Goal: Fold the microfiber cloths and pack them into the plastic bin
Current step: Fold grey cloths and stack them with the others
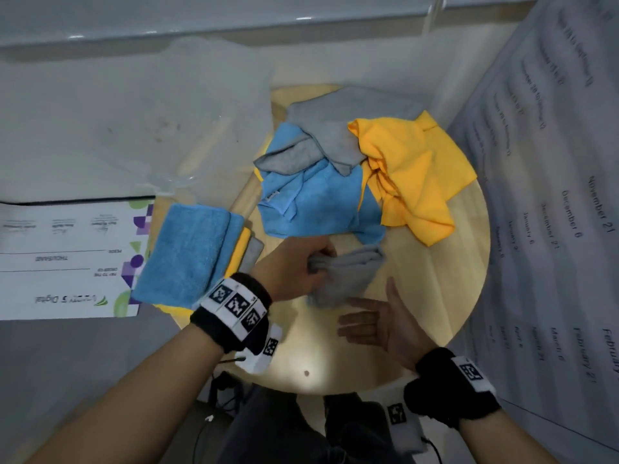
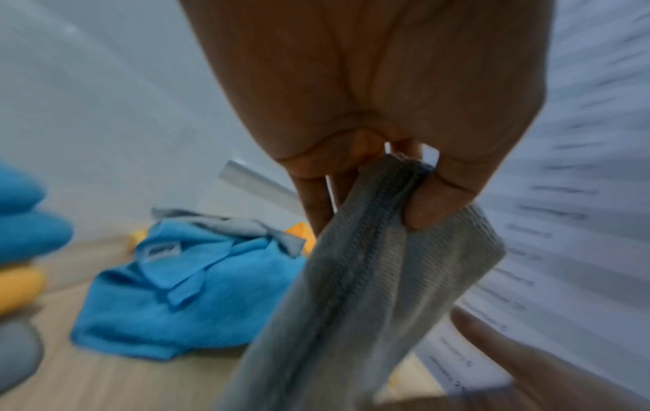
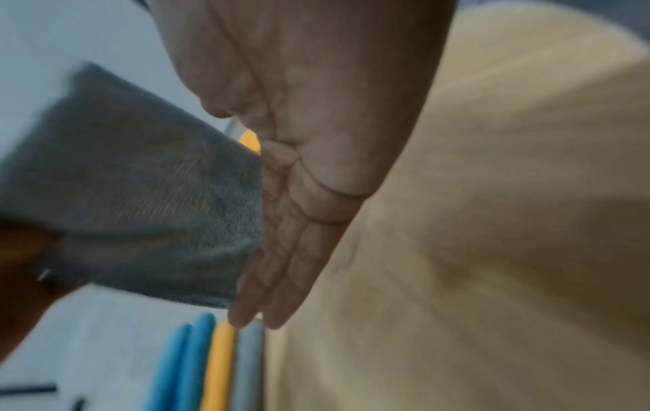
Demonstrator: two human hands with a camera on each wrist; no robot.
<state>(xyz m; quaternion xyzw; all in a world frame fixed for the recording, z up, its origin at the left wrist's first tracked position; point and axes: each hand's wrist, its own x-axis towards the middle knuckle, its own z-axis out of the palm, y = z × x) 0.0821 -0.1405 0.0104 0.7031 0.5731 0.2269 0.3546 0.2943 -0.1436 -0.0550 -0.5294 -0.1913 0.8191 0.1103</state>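
Round wooden table, left hand gripping folded grey cloth

- Left hand: we see a bare forearm with a black fuzzy wristband carrying white square-code tags
- Right hand: we see a matching black wristband, tagged likewise
- Beneath each wrist, a white camera unit trailing a thin black cable

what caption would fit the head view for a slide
Left hand grips a folded grey cloth over a round wooden table, right hand open beside it.
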